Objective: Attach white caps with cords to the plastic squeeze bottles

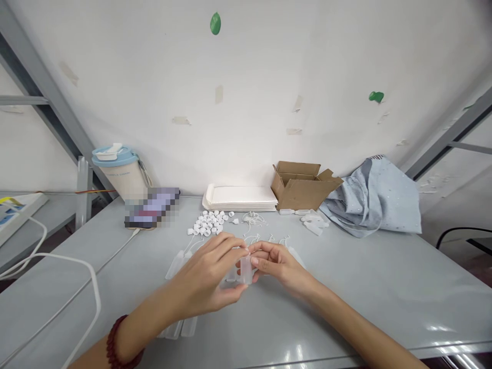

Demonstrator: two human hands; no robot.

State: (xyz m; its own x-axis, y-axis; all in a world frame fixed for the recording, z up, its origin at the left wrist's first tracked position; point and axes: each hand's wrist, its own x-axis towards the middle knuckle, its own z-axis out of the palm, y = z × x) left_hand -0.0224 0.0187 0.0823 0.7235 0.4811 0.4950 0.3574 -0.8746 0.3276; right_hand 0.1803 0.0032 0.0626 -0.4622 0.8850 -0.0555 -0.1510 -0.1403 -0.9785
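Observation:
A small translucent plastic tube point(246, 273) stands upright between my two hands above the table. My left hand point(207, 271) is closed on it, fingertips at its top and thumb at its bottom end. With thumb and fingers, my right hand point(282, 265) pinches the upper part of the same tube from the right. Behind my fingers more translucent pieces show in part. Near my left forearm lie several similar tubes point(189, 326), partly covered by the arm. Others point(175, 265) with thin white cords lie beyond my left hand.
White caps point(209, 224) are heaped on the grey table point(346, 307), beside loose white cords point(253, 219). Along the wall are a white envelope stack point(242, 197), an open cardboard box point(305, 192) and a blue cloth bag point(388, 197). A cup point(121, 174) and a cabled phone point(154, 207) stand left.

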